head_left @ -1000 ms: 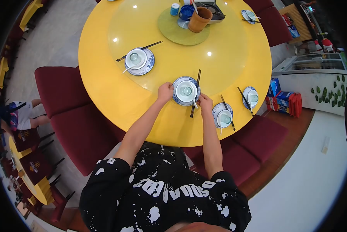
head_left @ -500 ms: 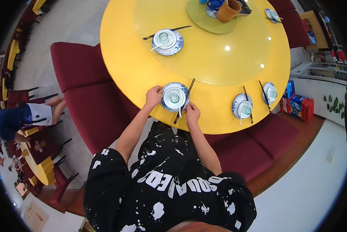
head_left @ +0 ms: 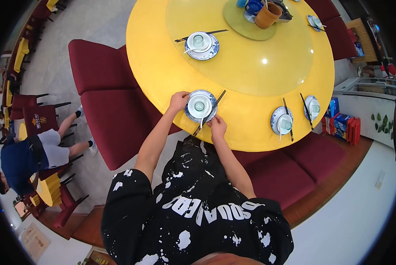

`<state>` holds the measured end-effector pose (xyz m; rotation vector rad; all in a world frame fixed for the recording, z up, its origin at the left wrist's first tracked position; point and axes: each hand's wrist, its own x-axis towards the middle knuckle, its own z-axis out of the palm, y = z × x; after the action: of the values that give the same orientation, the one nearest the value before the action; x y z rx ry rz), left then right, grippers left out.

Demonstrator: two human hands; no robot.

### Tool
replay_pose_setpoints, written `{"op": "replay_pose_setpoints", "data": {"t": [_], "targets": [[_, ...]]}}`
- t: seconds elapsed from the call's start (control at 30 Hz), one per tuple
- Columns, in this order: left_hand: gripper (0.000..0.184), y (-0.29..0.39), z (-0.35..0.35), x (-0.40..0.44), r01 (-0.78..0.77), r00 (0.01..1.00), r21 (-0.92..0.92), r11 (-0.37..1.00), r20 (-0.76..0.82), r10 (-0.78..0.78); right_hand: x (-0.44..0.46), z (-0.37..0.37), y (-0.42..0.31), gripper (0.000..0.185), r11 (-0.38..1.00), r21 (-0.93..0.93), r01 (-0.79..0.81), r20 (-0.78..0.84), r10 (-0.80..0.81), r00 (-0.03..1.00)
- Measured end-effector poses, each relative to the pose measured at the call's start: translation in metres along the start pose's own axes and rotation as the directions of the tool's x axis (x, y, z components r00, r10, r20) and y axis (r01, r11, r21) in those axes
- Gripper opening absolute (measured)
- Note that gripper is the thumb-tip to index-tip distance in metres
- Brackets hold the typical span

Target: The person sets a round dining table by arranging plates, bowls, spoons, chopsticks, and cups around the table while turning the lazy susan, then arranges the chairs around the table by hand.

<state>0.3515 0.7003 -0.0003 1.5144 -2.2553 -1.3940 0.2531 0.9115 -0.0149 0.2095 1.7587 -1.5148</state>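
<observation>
A blue-and-white plate sits near the close edge of the yellow round table. It bears a white bowl with a clear glass cup in it and a white spoon. Black chopsticks lie across the plate's right side. My left hand pinches the plate's left rim. At the lower right rim, my right hand is closed on the plate beside the chopsticks; its fingertips are partly hidden.
Similar settings include a far plate and two plates at right. A glass turntable carries a brown pot. Maroon chairs flank me. Another person bends over at far left.
Both hands have shifted the plate, with its bowl and chopsticks, slightly left along the table edge. My view has turned a little. The person at far left has moved and stands differently.
</observation>
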Motion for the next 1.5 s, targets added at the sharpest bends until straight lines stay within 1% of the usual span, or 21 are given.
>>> {"op": "replay_pose_setpoints", "data": {"t": [0.17,0.2,0.3,0.37,0.5,0.53,0.6,0.63,0.7,0.73,0.83,0.87,0.93,0.97,1.07,1.13,1.17,1.23,1.27,1.47,1.5], "targets": [[0.027,-0.018,0.013,-0.013,0.102,0.989,-0.306,0.946,-0.075,-0.130,0.001,-0.006,-0.004,0.031,0.997,0.041,-0.065,0.107,0.060,0.992],[0.029,-0.019,0.012,-0.017,0.120,0.991,-0.316,0.941,-0.022,-0.134,0.003,-0.005,-0.003,0.028,0.997,0.039,-0.071,0.110,0.066,0.992],[0.029,-0.025,0.018,-0.027,0.161,0.977,-0.459,0.874,-0.050,-0.206,0.005,-0.002,0.007,0.027,0.991,0.094,-0.101,0.119,0.089,0.989],[0.029,-0.041,0.027,-0.027,0.171,0.973,-0.462,0.870,-0.059,-0.223,0.004,-0.002,0.012,0.028,0.988,0.110,-0.109,0.120,0.096,0.988],[0.028,-0.029,0.024,-0.033,0.163,0.970,-0.485,0.859,-0.083,-0.230,0.005,-0.009,0.002,0.026,0.985,0.114,-0.133,0.161,0.114,0.980],[0.030,-0.033,0.024,-0.028,0.165,0.971,-0.573,0.803,-0.047,-0.233,0.008,-0.015,0.002,0.026,1.000,-0.013,-0.003,0.064,0.004,0.998],[0.031,-0.026,0.015,-0.023,0.212,0.948,-0.603,0.769,-0.065,-0.312,0.021,-0.024,-0.001,0.025,0.930,-0.296,0.219,-0.076,-0.251,0.965],[0.031,-0.028,0.010,-0.018,0.241,0.932,-0.615,0.751,-0.070,-0.356,0.022,-0.020,-0.021,0.023,0.934,-0.245,0.261,-0.072,-0.286,0.955],[0.032,-0.029,-0.003,0.001,0.169,0.935,-0.548,0.819,-0.173,-0.308,0.022,-0.011,-0.068,0.020,0.932,-0.146,0.331,-0.077,-0.345,0.936],[0.033,-0.021,-0.013,0.013,0.131,0.932,-0.539,0.832,-0.219,-0.289,0.028,-0.003,-0.092,0.026,0.952,-0.071,0.298,0.017,-0.297,0.955],[0.034,0.000,-0.034,0.069,0.013,0.915,-0.469,0.883,-0.351,-0.200,0.065,0.043,-0.141,0.029,0.957,-0.045,0.285,0.118,-0.278,0.953],[0.034,0.008,-0.042,0.093,-0.030,0.905,-0.437,0.899,-0.393,-0.160,0.083,0.059,-0.148,0.030,0.943,-0.119,0.311,0.107,-0.299,0.948],[0.035,0.035,-0.056,0.136,0.004,0.943,-0.603,0.797,-0.264,-0.204,0.130,0.087,-0.159,0.034,0.890,-0.276,0.363,0.097,-0.350,0.932],[0.035,0.043,-0.058,0.146,0.042,0.955,-0.678,0.733,-0.187,-0.228,0.147,0.096,-0.164,0.036,0.896,-0.278,0.347,0.098,-0.333,0.938],[0.035,0.051,-0.058,0.192,0.104,0.974,-0.705,0.701,-0.072,-0.216,0.186,0.132,-0.196,0.041,0.922,-0.247,0.298,0.120,-0.276,0.954],[0.032,0.063,-0.069,0.202,0.125,0.981,-0.585,0.802,-0.048,-0.188,0.200,0.145,-0.213,0.041,0.953,-0.190,0.236,0.148,-0.210,0.966],[0.031,0.071,-0.074,0.202,0.136,0.984,-0.517,0.845,-0.030,-0.177,0.209,0.148,-0.218,0.040,0.946,-0.219,0.238,0.177,-0.202,0.963],[0.026,0.071,-0.066,0.203,0.116,0.977,-0.570,0.813,-0.081,-0.197,0.221,0.148,-0.220,0.037,0.935,-0.271,0.230,0.234,-0.168,0.958],[0.024,0.068,-0.066,0.202,0.100,0.974,-0.586,0.804,-0.108,-0.200,0.221,0.149,-0.220,0.029,0.925,-0.304,0.229,0.214,-0.168,0.962],[0.022,0.057,-0.071,0.199,0.154,0.960,-0.477,0.865,-0.133,-0.245,0.205,0.152,-0.214,0.023,0.863,-0.442,0.247,0.225,-0.160,0.961],[0.022,0.053,-0.076,0.194,0.162,0.959,-0.485,0.859,-0.127,-0.253,0.198,0.155,-0.209,0.023,0.871,-0.427,0.242,0.224,-0.157,0.962]]}}
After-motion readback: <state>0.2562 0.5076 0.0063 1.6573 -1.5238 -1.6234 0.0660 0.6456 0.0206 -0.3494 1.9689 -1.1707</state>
